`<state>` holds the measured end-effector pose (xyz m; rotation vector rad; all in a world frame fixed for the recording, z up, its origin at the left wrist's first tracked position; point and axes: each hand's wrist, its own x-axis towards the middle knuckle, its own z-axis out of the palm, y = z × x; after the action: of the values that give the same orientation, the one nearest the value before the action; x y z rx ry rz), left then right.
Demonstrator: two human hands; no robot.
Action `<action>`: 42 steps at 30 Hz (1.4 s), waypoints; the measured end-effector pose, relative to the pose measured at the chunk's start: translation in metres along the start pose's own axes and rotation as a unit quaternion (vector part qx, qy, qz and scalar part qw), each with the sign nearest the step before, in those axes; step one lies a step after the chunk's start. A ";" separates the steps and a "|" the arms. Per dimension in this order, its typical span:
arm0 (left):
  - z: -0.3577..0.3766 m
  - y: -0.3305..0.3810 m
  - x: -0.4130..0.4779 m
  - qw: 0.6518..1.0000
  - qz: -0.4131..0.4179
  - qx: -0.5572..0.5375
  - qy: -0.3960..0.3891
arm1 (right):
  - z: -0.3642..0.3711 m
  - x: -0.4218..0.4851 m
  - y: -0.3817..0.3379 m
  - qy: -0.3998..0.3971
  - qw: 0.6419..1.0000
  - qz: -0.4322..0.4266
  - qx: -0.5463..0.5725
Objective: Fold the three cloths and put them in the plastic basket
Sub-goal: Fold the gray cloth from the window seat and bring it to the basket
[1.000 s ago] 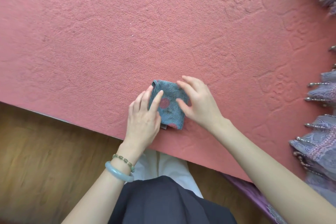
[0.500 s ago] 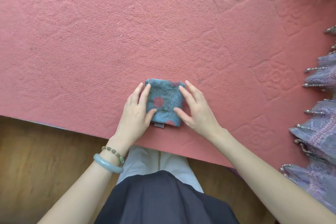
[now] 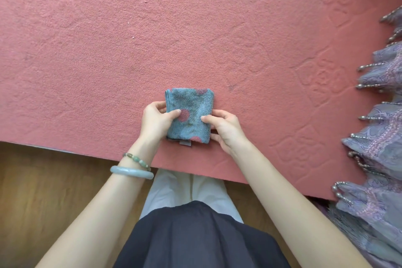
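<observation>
Both hands pinch the folded blue spotted cloth (image 3: 188, 115) near the pink tabletop's (image 3: 108, 50) front edge, left hand (image 3: 157, 120) and right hand (image 3: 224, 129) closed on its sides, seemingly ready to lift toward a basket out of view.

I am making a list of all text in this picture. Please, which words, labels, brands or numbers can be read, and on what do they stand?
No readable text.
Small grey tag at the near edge of the folded blue cloth: too small and blurred to read.
</observation>
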<state>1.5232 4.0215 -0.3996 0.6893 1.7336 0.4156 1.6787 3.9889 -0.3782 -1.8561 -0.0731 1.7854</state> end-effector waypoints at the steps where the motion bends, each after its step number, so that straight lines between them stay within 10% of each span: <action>1: 0.000 0.001 0.000 1.000 -0.007 -0.010 -0.014 | 0.000 0.000 0.000 -0.002 1.000 0.006 0.001; 23: -0.038 0.160 -0.141 0.928 0.114 -0.044 -0.352 | -0.058 -0.187 -0.073 -0.081 0.974 -0.133 0.163; 42: 0.125 0.135 -0.398 0.712 0.098 0.221 -0.659 | -0.216 -0.426 0.130 0.143 0.827 -0.321 0.439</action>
<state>1.7384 3.8596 -0.0530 1.1242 0.3353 -0.3728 1.7895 3.6299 -0.0560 -1.1694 0.1909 0.8165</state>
